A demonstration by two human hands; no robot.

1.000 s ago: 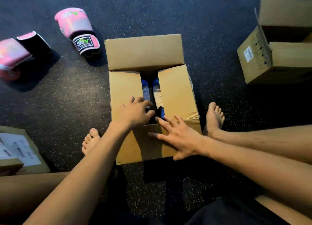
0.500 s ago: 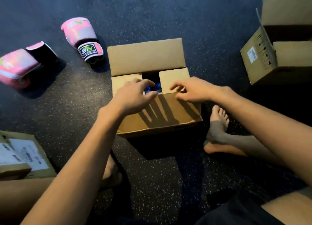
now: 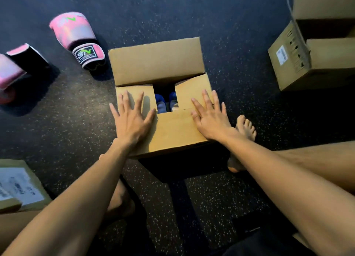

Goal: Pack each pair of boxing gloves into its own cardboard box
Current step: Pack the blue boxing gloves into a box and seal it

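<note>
Left hand (image 3: 132,120) and right hand (image 3: 211,121) press flat, fingers spread, on the flaps of a cardboard box (image 3: 172,134); blue gloves (image 3: 161,104) show only through the gap. Far left lie a pink glove (image 3: 74,31) and a second pink glove (image 3: 10,74), partly cut off.

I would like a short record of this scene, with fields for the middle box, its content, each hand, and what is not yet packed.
middle box: near and side flaps folded down, far flap open
inside: blue gloves, seen through the gap
left hand: flat, presses the left flap
right hand: flat, presses the right flap
unpacked: pink gloves on the floor, left of the box
other boxes: open box at right; labelled box at lower left
</note>
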